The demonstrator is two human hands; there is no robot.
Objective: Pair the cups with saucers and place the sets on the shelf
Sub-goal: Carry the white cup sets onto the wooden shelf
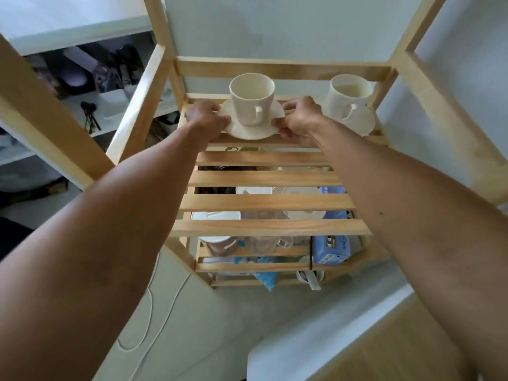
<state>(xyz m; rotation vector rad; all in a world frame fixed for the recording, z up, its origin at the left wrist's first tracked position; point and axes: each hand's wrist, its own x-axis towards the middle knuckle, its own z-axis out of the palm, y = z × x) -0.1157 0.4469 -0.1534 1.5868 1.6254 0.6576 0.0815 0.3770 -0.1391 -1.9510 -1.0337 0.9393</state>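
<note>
We have a cream cup (pixel 252 99) sitting upright in its saucer (pixel 251 125), handle turned toward us, and the pair sits at the back of the slatted wooden shelf (pixel 268 202). Whether the saucer is fully down on the slats or just above them we cannot tell. Our left hand (pixel 207 118) pinches the saucer's left rim and our right hand (pixel 298 118) pinches its right rim, the fingers (pixel 277 122) closed on the edge, thumbs on top. So the set lies directly between the two hands, neither one nearer, and the line of the grip runs left to right across the shelf. A second cup (pixel 349 96) on its own saucer (pixel 358 123) already stands just beside our right hand, near the rear right post. We judge that letting go calls for both hands to slide outward evenly, with care on the right not to knock the neighbouring set. More crockery shows through the slats on the tiers below.
</note>
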